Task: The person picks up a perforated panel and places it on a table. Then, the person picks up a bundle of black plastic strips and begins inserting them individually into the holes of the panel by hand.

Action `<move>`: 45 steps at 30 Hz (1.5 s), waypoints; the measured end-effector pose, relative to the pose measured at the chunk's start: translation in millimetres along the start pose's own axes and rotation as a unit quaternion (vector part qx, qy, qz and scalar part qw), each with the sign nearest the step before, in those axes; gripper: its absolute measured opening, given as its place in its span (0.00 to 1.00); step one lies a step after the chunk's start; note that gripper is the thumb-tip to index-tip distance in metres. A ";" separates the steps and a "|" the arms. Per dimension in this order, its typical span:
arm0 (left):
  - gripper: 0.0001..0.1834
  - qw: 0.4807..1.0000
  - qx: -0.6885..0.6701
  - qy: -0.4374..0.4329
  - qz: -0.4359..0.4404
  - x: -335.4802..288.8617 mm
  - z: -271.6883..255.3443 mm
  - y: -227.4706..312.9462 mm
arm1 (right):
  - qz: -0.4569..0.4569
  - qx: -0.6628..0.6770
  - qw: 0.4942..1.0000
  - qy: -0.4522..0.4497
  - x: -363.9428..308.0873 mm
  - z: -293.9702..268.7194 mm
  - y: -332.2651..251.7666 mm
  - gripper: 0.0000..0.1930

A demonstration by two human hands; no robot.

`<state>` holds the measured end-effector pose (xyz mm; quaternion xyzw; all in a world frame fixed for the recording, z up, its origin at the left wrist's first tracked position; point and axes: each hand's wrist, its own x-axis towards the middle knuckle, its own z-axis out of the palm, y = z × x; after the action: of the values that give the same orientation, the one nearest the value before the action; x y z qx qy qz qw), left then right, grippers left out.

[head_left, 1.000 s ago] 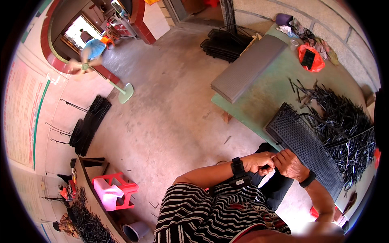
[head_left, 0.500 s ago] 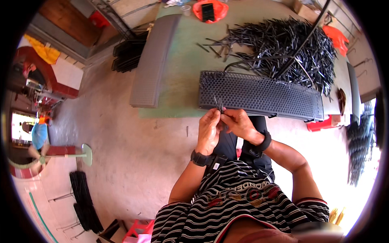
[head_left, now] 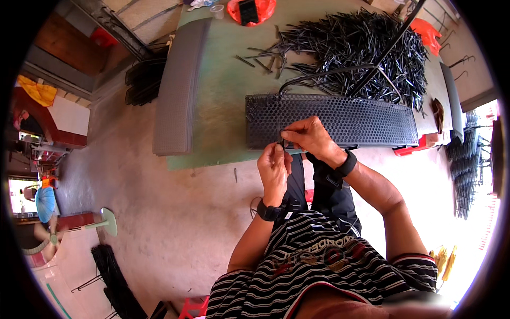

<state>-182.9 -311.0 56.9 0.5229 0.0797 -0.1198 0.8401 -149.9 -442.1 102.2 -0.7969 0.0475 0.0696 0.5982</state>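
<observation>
At panel's near edge: both hands work
left hand point(head_left: 274, 166): fingers pinched narrow on thin black clip point(head_left: 283, 144), steadying it
right hand point(head_left: 311, 135): fingers closed on perforated black panel point(head_left: 340, 119), bracing
behind panel: black rod pile point(head_left: 356, 48)

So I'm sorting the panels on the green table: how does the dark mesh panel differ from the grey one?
The mesh panel is nearly black with open honeycomb holes; the grey panel is lighter and looks closed. The mesh panel lies crosswise at the near edge, under the left hand and right hand; the grey panel lies lengthwise at the left edge, untouched. Both are long, narrow and flat on the table.
</observation>
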 end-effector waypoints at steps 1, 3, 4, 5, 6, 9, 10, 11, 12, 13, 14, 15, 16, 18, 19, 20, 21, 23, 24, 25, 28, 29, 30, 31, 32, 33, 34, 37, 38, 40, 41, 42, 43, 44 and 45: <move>0.11 1.000 0.001 0.010 0.001 -0.2 -0.6 -1.0 | 0.005 0.020 1.000 0.001 1.5 1.7 2.6 0.10; 0.10 0.999 -0.018 0.031 0.001 2.0 -4.7 -2.8 | 0.021 0.071 0.997 0.014 3.7 2.2 5.1 0.09; 0.10 0.999 -0.027 0.042 0.002 3.3 -7.2 -3.4 | 0.018 0.111 0.993 0.036 5.4 3.0 3.0 0.09; 0.10 0.998 -0.034 0.057 0.009 5.3 -9.5 -4.7 | 0.015 0.150 0.987 0.057 7.7 3.0 2.3 0.09; 0.10 0.996 -0.041 0.073 0.016 7.6 -11.9 -6.3 | -0.023 0.136 0.989 0.052 12.8 -1.7 3.9 0.10; 0.09 0.994 -0.058 0.090 0.018 11.8 -21.9 -2.3 | -0.151 0.016 0.978 0.142 30.6 -5.2 -14.2 0.10; 0.09 0.995 -0.057 0.082 0.018 13.0 -25.4 -1.1 | -0.207 -0.034 0.964 0.162 37.1 -6.5 -18.2 0.09; 0.09 0.995 -0.057 0.074 0.019 13.5 -26.9 0.7 | -0.231 -0.056 0.957 0.166 43.6 -7.2 -16.8 0.08; 0.09 0.995 -0.055 0.082 0.014 12.3 -26.1 3.5 | -0.254 -0.077 0.949 0.169 50.0 -7.5 -13.6 0.07; 0.09 0.995 -0.058 0.082 0.011 12.8 -27.3 4.2 | -0.278 -0.098 0.940 0.172 56.1 -7.5 -10.2 0.07; 0.09 0.995 -0.060 0.081 0.008 13.3 -28.7 4.5 | -0.279 -0.108 0.940 0.167 60.3 -8.3 -6.8 0.06; 0.08 0.995 -0.063 0.080 0.005 13.8 -29.7 4.3 | -0.282 -0.124 0.937 0.164 63.6 -9.1 -3.6 0.06; 0.08 0.995 -0.065 0.080 0.004 14.2 -31.2 4.2 | -0.285 -0.139 0.934 0.162 66.9 -8.9 -0.4 0.06; 0.08 0.995 -0.068 0.077 0.002 14.8 -33.2 3.6 | -0.290 -0.156 0.931 0.157 71.1 -8.1 1.9 0.07; 0.08 0.995 -0.068 0.079 0.002 14.8 -33.3 4.2 | -0.292 -0.158 0.931 0.154 72.8 -7.3 2.2 0.07; 0.08 0.995 -0.067 0.080 0.001 14.5 -32.7 5.1 | -0.294 -0.160 0.930 0.152 74.3 -6.8 2.5 0.07; 0.08 0.994 -0.067 0.081 0.001 14.4 -32.5 5.4 | -0.291 -0.160 0.931 0.148 76.2 -7.0 2.1 0.07; 0.09 0.994 -0.072 0.080 0.002 15.0 -33.1 4.6 | -0.287 -0.162 0.934 0.141 79.4 -8.0 0.0 0.06; 0.09 0.994 -0.075 0.079 0.003 15.1 -33.3 4.2 | -0.283 -0.156 0.935 0.146 80.0 -7.2 0.6 0.06; 0.09 0.994 -0.075 0.080 0.002 15.3 -33.0 4.5 | -0.279 -0.149 0.936 0.151 81.0 -6.3 1.5 0.06; 0.09 0.994 -0.073 0.084 -0.004 14.4 -31.1 7.0 | -0.291 -0.194 0.926 0.142 84.8 -8.4 6.3 0.05; 0.09 0.994 -0.069 0.086 -0.008 13.6 -29.5 9.0 | -0.298 -0.219 0.919 0.134 86.6 -10.1 8.4 0.05; 0.09 0.994 -0.065 0.088 -0.011 13.0 -28.3 9.9 | -0.309 -0.261 0.904 0.134 88.7 -11.3 11.0 0.04; 0.09 0.994 -0.065 0.087 -0.008 13.2 -27.8 9.8 | -0.321 -0.301 0.888 0.134 91.2 -11.7 12.3 0.04; 0.09 0.994 -0.066 0.085 -0.006 13.3 -27.2 9.2 | -0.331 -0.341 0.870 0.133 92.1 -12.0 12.8 0.03; 0.09 0.994 -0.066 0.083 -0.003 13.1 -26.5 8.4 | -0.342 -0.355 0.858 0.144 90.3 -12.4 12.6 0.04; 0.10 0.995 -0.056 0.080 0.003 13.1 -26.7 7.6 | -0.354 -0.366 0.847 0.153 87.1 -10.5 7.8 0.06; 0.10 0.997 -0.024 0.066 0.013 11.9 -24.7 5.1 | -0.199 -0.243 0.948 0.055 63.5 -2.7 -9.5 0.10; 0.10 0.998 -0.012 0.057 0.013 11.3 -23.2 4.4 | -0.108 -0.170 0.980 -0.001 54.8 0.1 -12.4 0.11; 0.11 0.999 -0.004 0.047 -0.003 9.8 -18.7 4.3 | -0.055 -0.091 0.992 -0.064 46.6 3.5 -10.5 0.11; 0.11 0.999 -0.010 0.042 -0.004 9.8 -17.6 4.0 | -0.018 -0.067 0.996 -0.058 44.1 4.2 -13.0 0.09; 0.11 0.999 -0.017 0.036 -0.005 9.9 -16.9 3.7 | -0.031 -0.034 0.999 -0.023 45.9 1.9 -14.3 0.08; 0.11 0.999 -0.022 0.032 -0.007 9.5 -17.0 3.4 | -0.044 -0.001 0.999 0.011 50.4 -1.1 -15.3 0.07; 0.11 0.999 -0.022 0.039 -0.009 9.5 -18.6 2.0 | -0.057 0.033 0.997 0.045 54.1 -3.1 -16.0 0.07; 0.11 0.999 -0.022 0.047 -0.012 9.9 -21.7 -0.1 | -0.107 0.011 0.991 0.079 56.4 -2.1 -16.9 0.07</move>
<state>-173.7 -292.7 44.7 0.5084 0.1275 -0.1034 0.8453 -91.5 -438.9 109.4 -0.7936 0.0096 -0.0582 0.6055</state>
